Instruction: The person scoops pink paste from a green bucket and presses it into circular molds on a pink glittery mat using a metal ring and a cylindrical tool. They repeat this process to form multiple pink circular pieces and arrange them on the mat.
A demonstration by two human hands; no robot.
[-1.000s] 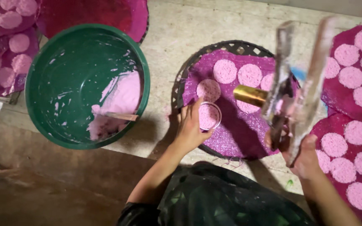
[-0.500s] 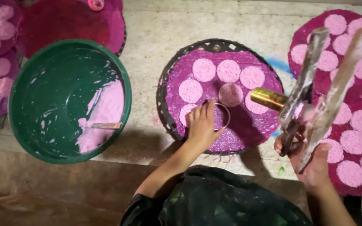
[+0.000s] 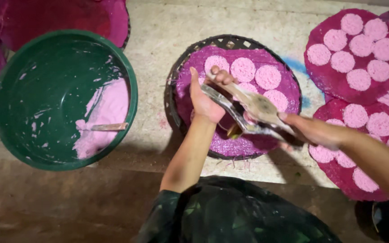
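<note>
A round woven tray (image 3: pixel 174 85) lined with purple cloth (image 3: pixel 248 146) sits in front of me, with several pale pink discs (image 3: pixel 242 69) on it. My left hand (image 3: pixel 205 96) rests over the cloth near the middle, fingers curled around something small that I cannot make out. My right hand (image 3: pixel 314 130) grips the handles of a two-armed metal press (image 3: pixel 248 105), which lies across the tray with its far end at my left fingers. A brass-coloured part shows under the press.
A large green basin (image 3: pixel 64 96) at the left holds pink batter and a flat stirrer (image 3: pixel 109 127). Magenta cloths with several pink discs (image 3: pixel 356 49) lie at the right and far left. Concrete ledge below; a dark garment covers my lap.
The press has swung down from upright at the right to lying across the tray. My left hand has moved up to meet its far end. The camera has shifted closer.
</note>
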